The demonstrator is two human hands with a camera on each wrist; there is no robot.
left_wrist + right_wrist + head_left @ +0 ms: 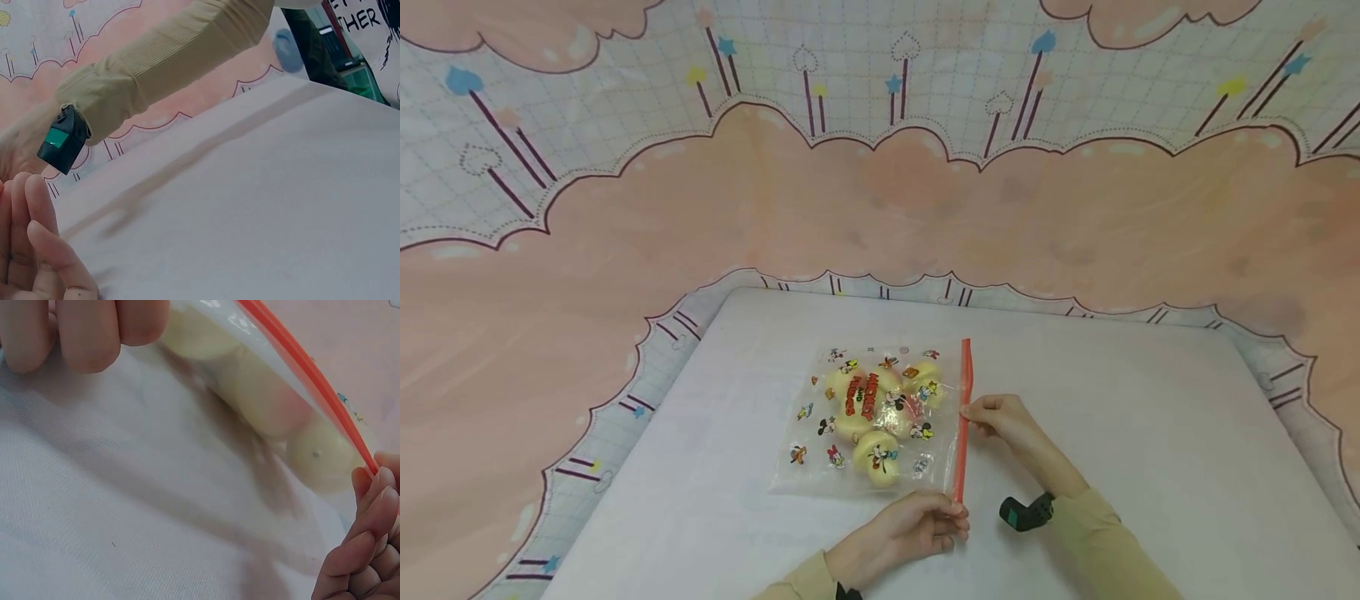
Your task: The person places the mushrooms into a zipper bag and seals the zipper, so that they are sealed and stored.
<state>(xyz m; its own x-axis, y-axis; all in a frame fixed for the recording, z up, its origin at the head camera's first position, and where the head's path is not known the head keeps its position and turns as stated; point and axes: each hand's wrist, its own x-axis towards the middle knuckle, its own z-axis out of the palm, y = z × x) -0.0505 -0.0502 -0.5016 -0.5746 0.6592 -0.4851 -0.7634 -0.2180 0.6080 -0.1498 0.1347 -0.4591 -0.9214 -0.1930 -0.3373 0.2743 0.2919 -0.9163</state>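
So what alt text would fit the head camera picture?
Two hands pinch the red zip strip of a clear cartoon-printed bag of pale yellow buns on a white table: right hand mid-strip, left hand at its near end.

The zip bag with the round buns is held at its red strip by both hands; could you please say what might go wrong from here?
1. The left hand pinches only the near end of the red strip and the right hand its middle; the far end is free, so it may stay unsealed.
2. The buns bulge near the strip, so the bag might pucker or a bun get squashed.
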